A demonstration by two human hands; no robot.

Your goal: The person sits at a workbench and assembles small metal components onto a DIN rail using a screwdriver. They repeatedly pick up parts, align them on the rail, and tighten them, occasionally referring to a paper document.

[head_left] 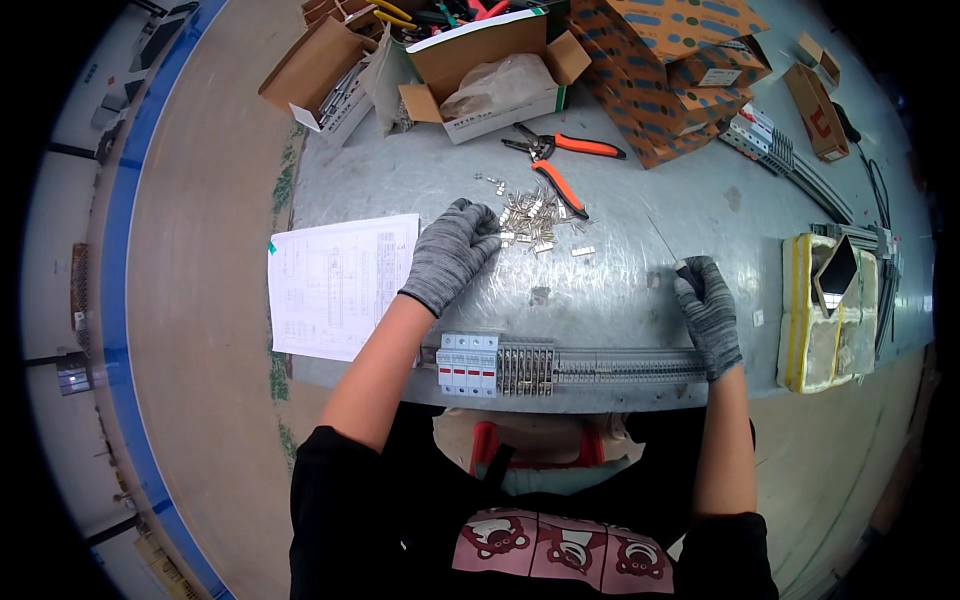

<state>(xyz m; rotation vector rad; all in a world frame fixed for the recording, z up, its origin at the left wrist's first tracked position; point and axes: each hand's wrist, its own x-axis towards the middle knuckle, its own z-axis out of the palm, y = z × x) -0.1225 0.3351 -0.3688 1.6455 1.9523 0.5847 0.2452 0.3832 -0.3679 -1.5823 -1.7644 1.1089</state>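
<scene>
My left hand (453, 256), in a grey knit glove, is at the left edge of a loose pile of small metal pieces (533, 217). Its fingers are curled together, and whatever they pinch is hidden. My gloved right hand (712, 318) is closed round a thin-shafted screwdriver (683, 268), its shaft pointing up and to the left. In front of me lies a metal rail (630, 366) fitted with a row of terminal blocks (526, 368). At its left end sit pale fuse holders (468, 365) with red marks.
Orange-handled wire strippers (560, 170) lie beyond the pile. A printed drawing (340, 285) rests at the left. Open cartons (500, 90) and patterned orange boxes (670, 80) stand at the back. A foam tray (797, 315) with a phone (836, 274) is at the right.
</scene>
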